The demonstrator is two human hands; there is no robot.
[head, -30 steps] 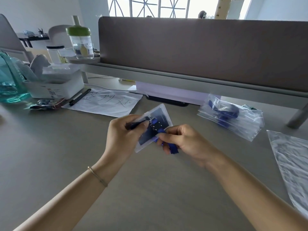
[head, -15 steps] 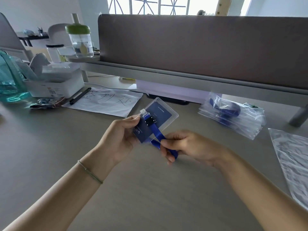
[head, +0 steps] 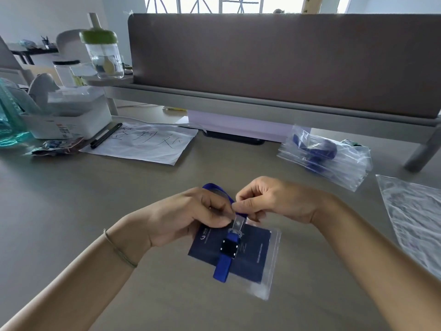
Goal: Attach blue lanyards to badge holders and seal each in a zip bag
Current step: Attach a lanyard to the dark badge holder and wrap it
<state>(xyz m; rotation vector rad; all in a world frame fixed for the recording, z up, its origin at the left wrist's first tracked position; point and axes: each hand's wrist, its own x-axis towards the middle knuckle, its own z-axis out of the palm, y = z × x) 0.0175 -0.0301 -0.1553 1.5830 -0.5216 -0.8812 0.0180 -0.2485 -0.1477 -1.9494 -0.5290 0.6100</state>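
Badge holder (head: 235, 255) now hangs lower, above the table (head: 71, 199), flipped since a moment ago. Left hand (head: 186, 218) and right hand (head: 269, 199) each grip pinching the blue lanyard (head: 225, 259) strap; attachment appears nearly complete.

Clear glossy plastic badge holder (head: 238, 254) on a matt, smooth desk (head: 71, 199); woven blue lanyard (head: 224, 266) across it; crinkled shiny zip bags (head: 334, 161) beyond the holder
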